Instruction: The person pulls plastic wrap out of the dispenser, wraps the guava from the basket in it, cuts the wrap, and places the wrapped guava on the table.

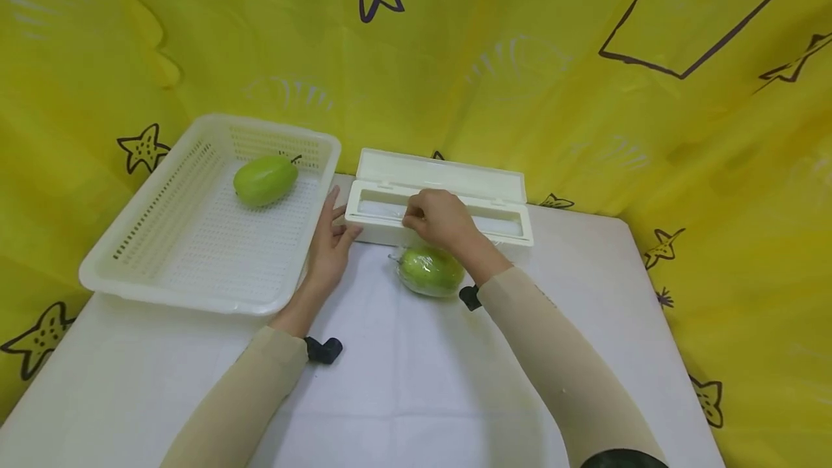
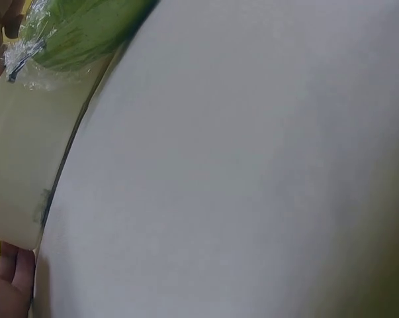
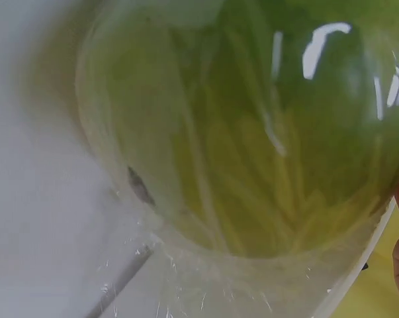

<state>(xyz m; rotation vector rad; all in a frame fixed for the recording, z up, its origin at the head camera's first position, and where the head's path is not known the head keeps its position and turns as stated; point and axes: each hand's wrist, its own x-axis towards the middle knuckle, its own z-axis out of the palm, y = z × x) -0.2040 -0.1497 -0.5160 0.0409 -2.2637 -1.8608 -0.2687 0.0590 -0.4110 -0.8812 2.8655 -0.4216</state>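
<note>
A white cling film dispenser [image 1: 377,233] stands at the back of the table with its lid [image 1: 442,170] raised. My left hand [image 1: 330,248] rests its fairly straight fingers against the box's left end. Over the long slot, my right hand [image 1: 443,217] has its fingers curled and seems to pinch the cling film [image 1: 497,225]; the thin film between its fingertips is hard to make out. Below that hand, against the front of the box, lies a green melon-like fruit [image 1: 425,273] wrapped in clear film. Its stem [image 2: 20,63] points left, as the wrist views show closely.
On the left stands a white plastic basket [image 1: 188,297], holding an unwrapped green fruit [image 1: 265,180]. The basket's right rim is close beside my left hand. White cloth [image 1: 390,381] covers the table, and a yellow patterned curtain [image 1: 422,78] hangs right behind the dispenser.
</note>
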